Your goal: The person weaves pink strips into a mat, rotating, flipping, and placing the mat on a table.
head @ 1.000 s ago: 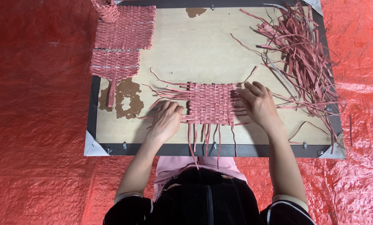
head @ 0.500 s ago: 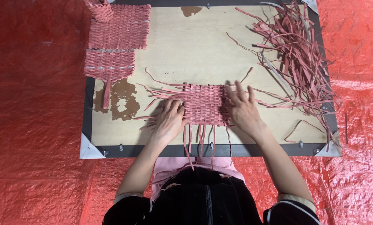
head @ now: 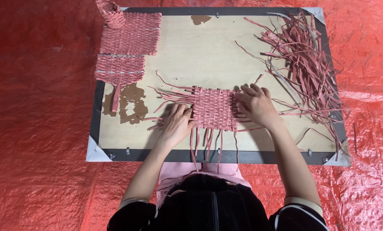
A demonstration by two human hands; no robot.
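A small pink woven mat (head: 213, 108) of flat strips lies on the wooden board (head: 200, 55), with loose strip ends sticking out on its left, right and lower sides. My left hand (head: 176, 124) lies flat against the mat's lower left edge, fingers on the loose ends there. My right hand (head: 256, 105) presses on the mat's right edge, fingers spread over the strips. Neither hand lifts anything off the board.
Two finished woven pink mats (head: 129, 45) lie at the board's upper left, with a small woven basket (head: 110, 12) at the corner. A heap of loose pink strips (head: 305, 55) fills the right side. Red tarpaulin (head: 37, 128) surrounds the dark-framed board.
Both hands shifted slightly along the mat's edges; my right hand moved from the mat's right side closer onto its right edge. The view drifted a little.
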